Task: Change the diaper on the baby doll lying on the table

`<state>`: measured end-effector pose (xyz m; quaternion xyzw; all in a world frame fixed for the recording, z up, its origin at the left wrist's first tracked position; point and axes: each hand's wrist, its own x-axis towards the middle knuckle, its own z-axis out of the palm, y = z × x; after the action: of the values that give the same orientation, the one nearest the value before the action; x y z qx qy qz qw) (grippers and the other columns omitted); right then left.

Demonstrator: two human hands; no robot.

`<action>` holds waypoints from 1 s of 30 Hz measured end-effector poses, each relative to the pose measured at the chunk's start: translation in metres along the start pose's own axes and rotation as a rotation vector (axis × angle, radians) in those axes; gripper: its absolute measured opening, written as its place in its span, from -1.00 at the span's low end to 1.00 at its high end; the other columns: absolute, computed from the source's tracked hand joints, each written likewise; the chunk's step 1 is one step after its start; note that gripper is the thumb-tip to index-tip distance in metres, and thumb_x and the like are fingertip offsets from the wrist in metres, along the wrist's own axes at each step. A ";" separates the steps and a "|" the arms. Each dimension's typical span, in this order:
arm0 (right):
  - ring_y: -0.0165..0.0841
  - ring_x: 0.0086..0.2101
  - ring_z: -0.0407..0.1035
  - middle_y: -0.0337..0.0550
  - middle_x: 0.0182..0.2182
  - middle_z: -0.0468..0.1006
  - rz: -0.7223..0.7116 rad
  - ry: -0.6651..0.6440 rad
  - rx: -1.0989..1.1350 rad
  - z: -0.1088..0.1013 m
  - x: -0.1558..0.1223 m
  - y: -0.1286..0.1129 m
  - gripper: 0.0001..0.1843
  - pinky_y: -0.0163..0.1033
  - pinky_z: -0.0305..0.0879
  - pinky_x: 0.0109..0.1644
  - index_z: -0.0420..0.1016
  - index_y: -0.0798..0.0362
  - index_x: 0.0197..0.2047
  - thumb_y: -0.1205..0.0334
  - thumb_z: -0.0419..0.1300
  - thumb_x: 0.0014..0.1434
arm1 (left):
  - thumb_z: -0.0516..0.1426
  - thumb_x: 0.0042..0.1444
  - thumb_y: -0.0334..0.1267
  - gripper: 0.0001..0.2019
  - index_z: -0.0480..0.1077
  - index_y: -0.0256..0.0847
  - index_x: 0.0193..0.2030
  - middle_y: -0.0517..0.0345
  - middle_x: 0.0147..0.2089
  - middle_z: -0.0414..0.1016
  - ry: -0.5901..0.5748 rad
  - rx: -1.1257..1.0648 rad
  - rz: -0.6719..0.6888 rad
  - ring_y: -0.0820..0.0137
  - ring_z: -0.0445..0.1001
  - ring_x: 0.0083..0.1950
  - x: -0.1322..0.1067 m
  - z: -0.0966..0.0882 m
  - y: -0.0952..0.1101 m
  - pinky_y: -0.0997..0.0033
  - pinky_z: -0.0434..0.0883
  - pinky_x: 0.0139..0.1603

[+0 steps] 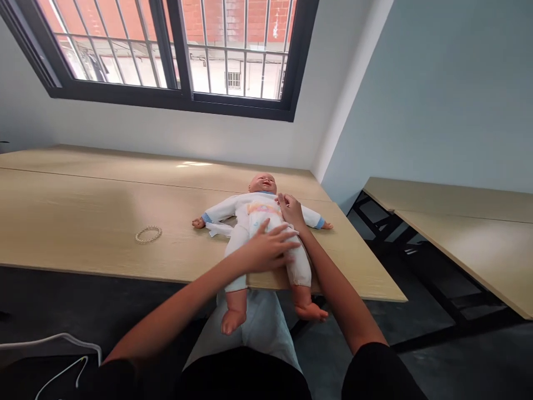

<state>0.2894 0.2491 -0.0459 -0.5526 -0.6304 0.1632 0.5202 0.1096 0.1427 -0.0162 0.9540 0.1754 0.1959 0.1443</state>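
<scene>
White-clad baby doll [256,214] is lying on the wooden table [83,211], legs jutting past its edge; the left hand [266,250] is pressing spread across its thighs, the right hand [290,211] is curling at its waist, any pinch unclear.

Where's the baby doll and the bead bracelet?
Baby doll [262,182]: head view, on its head.
Bead bracelet [149,241]: head view, on the near edge of its ring.

Head-worn camera, looking forward and down
Close above the baby doll [260,222], facing the far barred window [233,55] across the table [83,222].
</scene>
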 end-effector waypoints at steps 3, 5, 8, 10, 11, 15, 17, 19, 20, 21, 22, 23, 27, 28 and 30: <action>-0.26 -0.26 0.38 -0.01 -0.25 0.56 0.016 0.028 -0.009 -0.020 -0.004 0.002 -0.46 -0.18 0.27 -0.09 0.44 0.08 -0.34 -0.25 -0.02 0.22 | 0.05 0.35 -0.10 -0.56 0.32 -0.16 0.31 -0.10 0.36 0.30 -0.091 0.138 -0.022 -0.04 0.08 0.45 0.026 0.002 -0.030 -0.28 -0.29 0.42; -0.26 -0.27 0.39 -0.01 -0.27 0.56 0.030 0.019 -0.004 -0.035 -0.012 0.005 -0.48 -0.19 0.29 -0.11 0.44 0.09 -0.31 -0.23 0.02 0.20 | -0.02 0.39 -0.06 -0.58 0.36 -0.17 0.26 -0.09 0.30 0.38 -0.107 0.192 -0.053 0.02 0.13 0.43 0.035 -0.003 -0.044 -0.25 -0.18 0.41; -0.27 -0.34 0.38 -0.06 -0.37 0.54 0.059 -0.040 0.005 -0.057 -0.032 0.012 -0.48 -0.19 0.30 -0.20 0.45 0.09 -0.31 -0.25 0.09 0.14 | -0.09 0.41 -0.01 -0.60 0.46 -0.11 0.10 0.01 0.21 0.47 -0.125 0.207 -0.083 0.12 0.23 0.36 0.044 -0.015 -0.059 -0.17 -0.11 0.40; -0.27 -0.35 0.39 -0.07 -0.37 0.53 0.085 -0.104 0.004 -0.069 -0.046 0.018 -0.50 -0.19 0.31 -0.21 0.46 0.10 -0.31 -0.23 0.17 0.09 | -0.10 0.39 0.05 -0.58 0.49 -0.06 0.02 0.08 0.16 0.51 -0.138 0.193 -0.085 0.15 0.27 0.31 0.049 -0.020 -0.066 -0.13 -0.09 0.40; -0.26 -0.32 0.39 -0.05 -0.33 0.54 0.102 -0.156 0.003 -0.074 -0.052 0.020 -0.52 -0.19 0.32 -0.20 0.47 0.10 -0.28 -0.20 0.22 0.07 | -0.09 0.37 0.08 -0.58 0.50 -0.05 -0.01 0.09 0.13 0.52 -0.147 0.186 -0.086 0.16 0.28 0.29 0.051 -0.022 -0.069 -0.13 -0.09 0.39; -0.27 -0.24 0.38 -0.01 -0.14 0.52 0.192 -0.477 0.045 -0.083 -0.068 0.026 -0.45 -0.18 0.35 -0.13 0.46 0.12 -0.03 0.00 0.36 -0.05 | 0.01 0.27 0.16 -0.57 0.51 -0.06 -0.03 0.04 0.12 0.50 -0.173 0.154 -0.100 0.12 0.27 0.28 0.057 -0.021 -0.076 -0.14 -0.06 0.37; -0.28 -0.22 0.38 -0.03 -0.12 0.52 0.195 -0.561 0.069 -0.081 -0.070 0.027 -0.40 -0.19 0.35 -0.12 0.44 0.12 0.01 0.09 0.37 -0.10 | 0.04 0.23 0.18 -0.56 0.51 -0.06 -0.01 0.04 0.14 0.47 -0.178 0.136 -0.102 0.10 0.25 0.30 0.057 -0.019 -0.077 -0.13 -0.08 0.37; -0.27 -0.22 0.39 -0.05 -0.15 0.53 0.158 -0.544 0.049 -0.077 -0.071 0.026 -0.46 -0.21 0.34 -0.15 0.45 0.12 -0.02 0.12 0.34 -0.10 | 0.07 0.20 0.18 -0.55 0.50 -0.06 0.01 0.05 0.16 0.46 -0.187 0.123 -0.103 0.09 0.23 0.31 0.055 -0.019 -0.076 -0.10 -0.09 0.39; -0.26 -0.22 0.39 -0.06 -0.18 0.54 0.136 -0.517 0.027 -0.075 -0.071 0.026 -0.51 -0.20 0.33 -0.15 0.47 0.12 -0.05 0.12 0.31 -0.08 | 0.08 0.19 0.18 -0.55 0.50 -0.06 0.01 0.05 0.17 0.45 -0.192 0.119 -0.104 0.08 0.23 0.32 0.054 -0.019 -0.076 -0.09 -0.09 0.39; -0.25 -0.24 0.39 -0.07 -0.21 0.54 0.117 -0.484 0.002 -0.073 -0.070 0.026 -0.57 -0.19 0.32 -0.16 0.49 0.12 -0.10 0.11 0.28 -0.04 | 0.09 0.18 0.17 -0.56 0.50 -0.06 0.02 0.06 0.17 0.45 -0.196 0.114 -0.105 0.08 0.23 0.32 0.053 -0.019 -0.076 -0.07 -0.09 0.39; -0.24 -0.25 0.40 -0.07 -0.24 0.55 0.104 -0.450 -0.022 -0.072 -0.069 0.027 -0.63 -0.17 0.31 -0.15 0.50 0.12 -0.16 0.09 0.25 0.00 | 0.10 0.18 0.17 -0.56 0.50 -0.06 0.01 0.06 0.18 0.45 -0.198 0.110 -0.104 0.09 0.24 0.31 0.053 -0.019 -0.076 -0.07 -0.09 0.39; -0.22 -0.25 0.40 -0.06 -0.26 0.55 0.096 -0.419 -0.041 -0.072 -0.068 0.027 -0.68 -0.15 0.30 -0.13 0.51 0.12 -0.21 0.06 0.23 0.04 | 0.10 0.17 0.16 -0.57 0.49 -0.06 0.01 0.06 0.18 0.45 -0.197 0.104 -0.104 0.10 0.25 0.30 0.052 -0.020 -0.076 -0.07 -0.09 0.39; -0.19 -0.21 0.41 -0.04 -0.27 0.58 0.085 -0.365 -0.047 -0.074 -0.066 0.028 -0.66 -0.11 0.28 -0.07 0.54 0.11 -0.26 -0.02 0.21 0.12 | 0.11 0.16 0.16 -0.57 0.50 -0.05 0.00 0.06 0.19 0.44 -0.182 0.080 -0.113 0.12 0.24 0.31 0.051 -0.019 -0.077 -0.05 -0.12 0.40; -0.19 -0.22 0.41 -0.04 -0.27 0.58 0.082 -0.370 -0.036 -0.074 -0.066 0.028 -0.64 -0.12 0.29 -0.09 0.54 0.11 -0.24 -0.04 0.22 0.12 | 0.11 0.16 0.16 -0.58 0.50 -0.04 0.00 0.07 0.19 0.44 -0.179 0.078 -0.116 0.12 0.22 0.32 0.051 -0.019 -0.077 -0.05 -0.13 0.41; -0.23 -0.26 0.42 -0.06 -0.29 0.57 0.097 -0.401 0.006 -0.074 -0.067 0.026 -0.59 -0.17 0.31 -0.18 0.55 0.11 -0.21 -0.09 0.26 0.09 | 0.11 0.16 0.14 -0.59 0.50 -0.04 0.00 0.07 0.19 0.44 -0.175 0.076 -0.119 0.11 0.21 0.34 0.051 -0.018 -0.078 -0.07 -0.14 0.41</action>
<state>0.3547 0.1726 -0.0680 -0.5372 -0.6934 0.2968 0.3776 0.1239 0.2360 -0.0108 0.9601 0.2259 0.0960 0.1340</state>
